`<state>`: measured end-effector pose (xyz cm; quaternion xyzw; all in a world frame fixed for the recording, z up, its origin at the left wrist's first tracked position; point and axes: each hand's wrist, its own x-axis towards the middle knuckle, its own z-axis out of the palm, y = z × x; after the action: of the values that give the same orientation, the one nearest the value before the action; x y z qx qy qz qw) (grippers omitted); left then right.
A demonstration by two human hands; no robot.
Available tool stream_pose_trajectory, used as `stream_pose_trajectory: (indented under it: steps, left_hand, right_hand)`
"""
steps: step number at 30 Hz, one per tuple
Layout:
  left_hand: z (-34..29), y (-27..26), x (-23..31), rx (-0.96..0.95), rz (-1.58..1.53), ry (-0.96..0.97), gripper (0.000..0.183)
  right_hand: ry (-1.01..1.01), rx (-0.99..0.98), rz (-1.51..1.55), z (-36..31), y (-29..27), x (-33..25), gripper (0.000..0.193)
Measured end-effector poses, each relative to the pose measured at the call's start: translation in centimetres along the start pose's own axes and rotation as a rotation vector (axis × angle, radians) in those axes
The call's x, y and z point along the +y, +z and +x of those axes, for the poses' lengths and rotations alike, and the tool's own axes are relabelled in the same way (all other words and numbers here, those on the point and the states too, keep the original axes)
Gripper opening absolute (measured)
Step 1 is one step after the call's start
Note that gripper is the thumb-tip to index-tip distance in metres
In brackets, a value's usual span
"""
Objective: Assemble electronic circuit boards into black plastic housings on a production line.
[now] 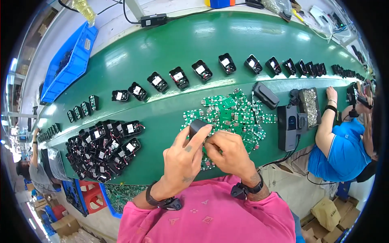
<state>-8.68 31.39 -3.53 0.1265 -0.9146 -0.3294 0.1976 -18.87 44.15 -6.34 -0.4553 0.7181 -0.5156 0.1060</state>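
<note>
My left hand (184, 160) is closed around a small black plastic housing (197, 126), held up over the bench. Close beside it, my right hand (230, 152) has its fingers curled in a pinch at the housing's right side. What those fingertips hold, if anything, is hidden. Beneath and beyond both hands spreads a loose heap of green circuit boards (231, 115). To the left lies a pile of black housings (101, 152) with white labels and red wires inside.
A row of open black housings (178, 77) curves across the green bench (158, 44). Right of the boards are a black case (266, 95), a dark grey device (287, 127) and a tray of small metal parts (310, 107). A blue bin (69, 65) stands far left. Co-workers sit at both sides.
</note>
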Motion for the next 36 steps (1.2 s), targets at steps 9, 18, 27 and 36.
stream_pose_trajectory:
  steps: [9, 18, 27, 36]
  left_hand:
    - [-0.5, 1.2, -3.0, -0.028, -0.237, -0.227, 0.049]
    - [-0.3, 0.6, -4.9, -0.124, -0.836, -0.368, 0.061]
    - [-0.3, 0.5, -3.9, -0.073, -0.862, -0.448, 0.064]
    - [-0.8, 1.2, -5.7, -0.236, -0.649, -0.217, 0.064]
  right_hand:
    - [-0.073, 0.006, -0.198, -0.8, 4.3, 2.5, 0.008]
    - [0.363, 0.124, 0.167, -0.1, 2.7, 0.6, 0.024]
    - [0.283, 0.287, 0.553, -1.0, 3.8, 0.5, 0.015]
    - [0.57, 0.159, 0.691, -0.4, 1.2, 0.5, 0.017]
